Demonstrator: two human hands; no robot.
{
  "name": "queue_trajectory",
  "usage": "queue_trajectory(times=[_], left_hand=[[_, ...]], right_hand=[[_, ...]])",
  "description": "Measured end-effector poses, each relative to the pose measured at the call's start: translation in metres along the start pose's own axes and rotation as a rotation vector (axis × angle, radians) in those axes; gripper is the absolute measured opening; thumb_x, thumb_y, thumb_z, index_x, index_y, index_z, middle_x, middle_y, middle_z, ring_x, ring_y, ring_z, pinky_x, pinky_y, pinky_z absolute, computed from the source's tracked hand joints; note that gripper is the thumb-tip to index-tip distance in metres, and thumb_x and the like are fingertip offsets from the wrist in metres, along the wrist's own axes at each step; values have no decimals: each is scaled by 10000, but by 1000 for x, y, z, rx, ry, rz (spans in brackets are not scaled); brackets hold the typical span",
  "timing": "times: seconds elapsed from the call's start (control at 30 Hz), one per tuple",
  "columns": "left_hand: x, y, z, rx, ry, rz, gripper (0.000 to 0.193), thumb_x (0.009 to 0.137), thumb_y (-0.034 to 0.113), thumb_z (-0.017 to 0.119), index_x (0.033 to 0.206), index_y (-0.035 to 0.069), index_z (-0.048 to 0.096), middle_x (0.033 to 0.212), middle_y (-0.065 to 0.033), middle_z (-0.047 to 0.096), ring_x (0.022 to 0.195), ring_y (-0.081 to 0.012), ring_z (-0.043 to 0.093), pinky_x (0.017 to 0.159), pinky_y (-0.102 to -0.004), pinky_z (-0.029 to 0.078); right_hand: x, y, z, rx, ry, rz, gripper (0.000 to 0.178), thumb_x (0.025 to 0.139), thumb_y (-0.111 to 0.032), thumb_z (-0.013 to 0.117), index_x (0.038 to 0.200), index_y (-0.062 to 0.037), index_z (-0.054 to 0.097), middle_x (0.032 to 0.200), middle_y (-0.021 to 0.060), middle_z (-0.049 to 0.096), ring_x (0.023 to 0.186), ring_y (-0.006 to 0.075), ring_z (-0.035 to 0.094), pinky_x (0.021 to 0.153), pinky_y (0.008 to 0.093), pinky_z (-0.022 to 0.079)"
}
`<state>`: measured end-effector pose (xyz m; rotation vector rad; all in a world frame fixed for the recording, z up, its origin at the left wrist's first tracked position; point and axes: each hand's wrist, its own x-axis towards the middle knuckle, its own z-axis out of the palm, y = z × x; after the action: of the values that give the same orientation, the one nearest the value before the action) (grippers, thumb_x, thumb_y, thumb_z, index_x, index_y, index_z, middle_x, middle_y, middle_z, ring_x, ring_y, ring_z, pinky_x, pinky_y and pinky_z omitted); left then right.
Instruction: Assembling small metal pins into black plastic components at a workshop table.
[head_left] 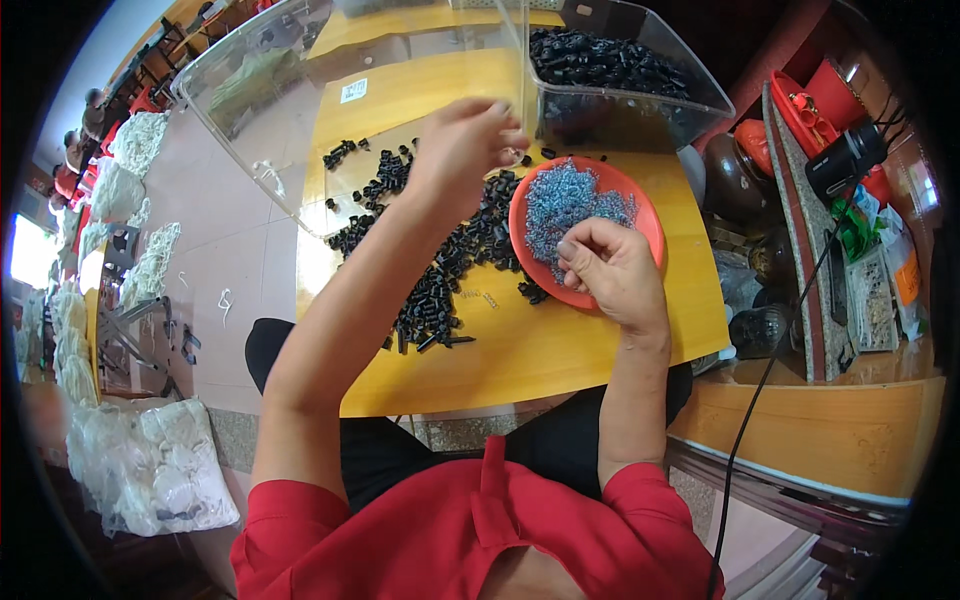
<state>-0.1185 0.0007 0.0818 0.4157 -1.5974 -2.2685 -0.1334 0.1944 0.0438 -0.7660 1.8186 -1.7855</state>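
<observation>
My left hand is raised over the far part of the table, beside the clear plastic bins. Its fingers are loosely bent and apart, and I see nothing held in them. Over the near right part of an orange-red plate, my right hand is closed, thumb against fingertips. Whatever lies in that pinch is too small or hidden to make out. Small bluish metal springs are heaped in the plate. Small black plastic parts are scattered in a pile left of the plate, partly behind my left forearm. Two loose springs lie on the tabletop.
A clear bin full of black parts stands at the far right. Another clear bin stands at the far left. The yellow table ends before my lap. A black cable runs down on the right, near a shelf.
</observation>
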Motion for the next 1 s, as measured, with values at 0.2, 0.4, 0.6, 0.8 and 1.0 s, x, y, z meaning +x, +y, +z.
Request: queue_trajectory(times=[0.2,0.4,0.6,0.8,1.0], left_hand=[[-48,-27,-73,-54,261,127,192,789,69,565,929,-62,541,766,-90,584,614,-129,553,525,-214,412],[-55,-28,-97,237,321,173,138,770,60,575,873,-32,589,721,-44,598,588,-94,543,526,-199,404],[-57,-37,-104,631,211,204,115,797,79,585,873,-4,609,756,-23,598,628,-72,528,572,-189,405],[-41,-47,-95,1008,92,392,119,748,48,599,855,0,618,780,-71,598,696,-150,569,622,-242,438],[-18,-59,-82,1317,-61,522,131,676,68,614,802,52,646,815,-93,586,823,-280,514,759,-352,425]], right_hand=[[0,-8,26,-552,-135,-161,130,693,-75,622,742,30,562,710,180,575,650,322,562,586,359,444],[-6,0,43,-920,-181,-256,162,684,-65,618,813,16,563,747,166,565,724,329,561,633,383,442],[-6,9,67,-1086,-263,-187,149,700,-94,608,784,2,532,763,163,541,739,339,551,633,412,439],[-3,28,75,-1181,-278,-258,51,703,-29,539,738,-3,513,737,164,530,704,336,551,603,409,445],[-3,24,72,-1135,-272,-293,56,697,-6,511,750,-4,529,728,162,521,681,338,548,587,409,447]])
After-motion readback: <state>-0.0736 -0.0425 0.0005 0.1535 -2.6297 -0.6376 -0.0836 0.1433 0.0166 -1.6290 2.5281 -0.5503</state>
